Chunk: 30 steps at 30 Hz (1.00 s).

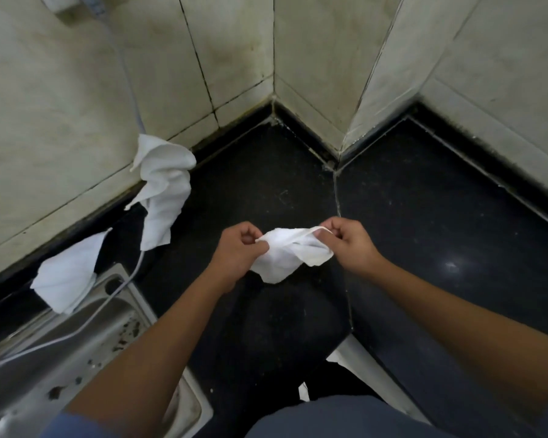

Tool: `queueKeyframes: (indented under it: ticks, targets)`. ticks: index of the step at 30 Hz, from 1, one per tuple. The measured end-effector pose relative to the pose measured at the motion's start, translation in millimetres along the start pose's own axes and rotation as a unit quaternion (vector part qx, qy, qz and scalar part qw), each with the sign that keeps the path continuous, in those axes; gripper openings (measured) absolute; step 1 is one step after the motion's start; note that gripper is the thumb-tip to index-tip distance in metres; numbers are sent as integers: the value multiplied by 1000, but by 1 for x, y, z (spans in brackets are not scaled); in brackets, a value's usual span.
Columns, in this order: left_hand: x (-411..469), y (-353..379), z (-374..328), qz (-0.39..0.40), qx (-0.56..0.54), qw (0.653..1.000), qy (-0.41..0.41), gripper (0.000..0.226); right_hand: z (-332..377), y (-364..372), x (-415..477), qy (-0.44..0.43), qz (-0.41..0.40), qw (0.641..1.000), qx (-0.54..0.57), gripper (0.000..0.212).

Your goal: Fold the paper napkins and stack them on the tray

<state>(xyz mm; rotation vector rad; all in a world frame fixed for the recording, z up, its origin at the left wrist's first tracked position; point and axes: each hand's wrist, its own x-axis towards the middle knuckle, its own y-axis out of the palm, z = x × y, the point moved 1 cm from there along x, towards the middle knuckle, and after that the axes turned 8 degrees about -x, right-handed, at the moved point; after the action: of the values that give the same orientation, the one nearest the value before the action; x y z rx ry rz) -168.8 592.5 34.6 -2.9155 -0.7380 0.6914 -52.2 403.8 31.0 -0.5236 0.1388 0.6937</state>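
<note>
Napkin (pixel 290 254), soft crumpled white paper, pinched between left hand (pixel 239 248) and right hand (pixel 350 243).

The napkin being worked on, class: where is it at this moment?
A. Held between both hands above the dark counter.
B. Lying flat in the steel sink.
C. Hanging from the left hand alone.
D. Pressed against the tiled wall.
A: the left hand and the right hand each pinch one end of the napkin, which sags crumpled between them over the dark counter.
</note>
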Motion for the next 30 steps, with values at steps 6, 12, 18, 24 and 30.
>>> queueKeyframes:
  ticks: [6,12,18,24,30]
  targets:
    - [7,7,5,18,-7,999,-41,13,-19,-11,6,91,1,994,66,20]
    - [-5,25,50,49,182,982,-12,25,-102,-13,-4,195,69,925,-320,9]
    - [-47,42,93,220,293,930,-35,17,-100,-12,-14,128,67,883,-447,38]
    - [-35,37,102,47,314,948,2,13,-75,13,15,51,85,891,-443,44]
    - [-21,57,108,54,358,931,-50,27,-74,15,19,37,-40,975,-217,12]
